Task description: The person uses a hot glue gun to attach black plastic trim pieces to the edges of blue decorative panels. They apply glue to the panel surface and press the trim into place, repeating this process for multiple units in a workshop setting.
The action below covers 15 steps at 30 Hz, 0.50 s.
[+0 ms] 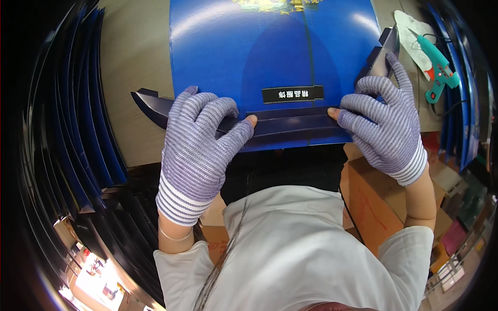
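A glossy blue cardboard sheet [218, 57] lies flat on the table, with a gold print at its far edge and a small black label [293, 94] near its close edge. Along that near edge runs a dark folded cardboard strip [293, 124], its two ends bending up and outward. My left hand [197, 140], in a purple-and-white striped knit glove, grips the strip's left part with the bare thumb tip on it. The matching gloved right hand [381, 122] holds its right part, thumb on the strip and fingers curled by the raised end.
A teal glue gun [441, 70] with a cord rests on a pale sheet [410, 31] at the table's right. Blue panels [85, 103] stand stacked on the left, more [467, 103] on the right. Cardboard boxes [376, 194] sit below the table's edge.
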{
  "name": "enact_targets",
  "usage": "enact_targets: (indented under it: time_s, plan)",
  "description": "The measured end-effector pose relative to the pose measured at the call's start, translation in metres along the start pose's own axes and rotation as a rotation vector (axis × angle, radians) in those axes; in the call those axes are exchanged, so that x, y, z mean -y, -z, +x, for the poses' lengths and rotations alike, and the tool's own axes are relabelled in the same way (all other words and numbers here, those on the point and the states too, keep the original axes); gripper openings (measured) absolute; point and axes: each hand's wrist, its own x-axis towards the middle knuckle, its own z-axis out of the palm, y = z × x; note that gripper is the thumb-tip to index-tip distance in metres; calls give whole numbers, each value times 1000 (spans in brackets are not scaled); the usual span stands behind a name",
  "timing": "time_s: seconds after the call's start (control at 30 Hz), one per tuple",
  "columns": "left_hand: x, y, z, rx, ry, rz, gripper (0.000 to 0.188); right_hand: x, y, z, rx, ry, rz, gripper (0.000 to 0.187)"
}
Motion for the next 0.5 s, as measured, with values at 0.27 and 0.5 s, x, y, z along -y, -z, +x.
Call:
enact_targets:
  time_s: [0.27, 0.5]
  plan:
    - [-15, -1, 3, -12, 44, 121, 29, 5, -2, -3, 6, -4, 70, 34]
    - [-17, -7, 5, -84, 17, 123, 12, 26, -28, 28, -115, 105, 225, 34]
